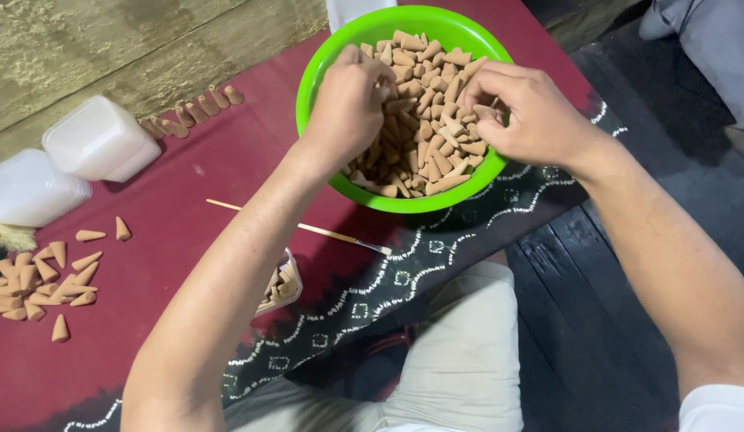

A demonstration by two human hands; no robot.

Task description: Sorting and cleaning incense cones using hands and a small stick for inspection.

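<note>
A bright green bowl [388, 196] full of small tan cones [420, 128] sits on a maroon cloth. My left hand [350, 100] reaches into the bowl's left side, its fingers curled down among the cones. My right hand [526, 108] hovers over the bowl's right side, fingers pinched together on a few cones. What the left fingers hold is hidden by the back of the hand.
A small clear box [286, 282] partly filled with cones lies under my left forearm. A thin wooden stick [324, 233] lies on the maroon cloth [188, 192]. Loose cones [44, 284] are heaped at the left, stacked clear plastic boxes [96, 140] beyond. Another row of cones [198, 108] stands at the cloth's far edge.
</note>
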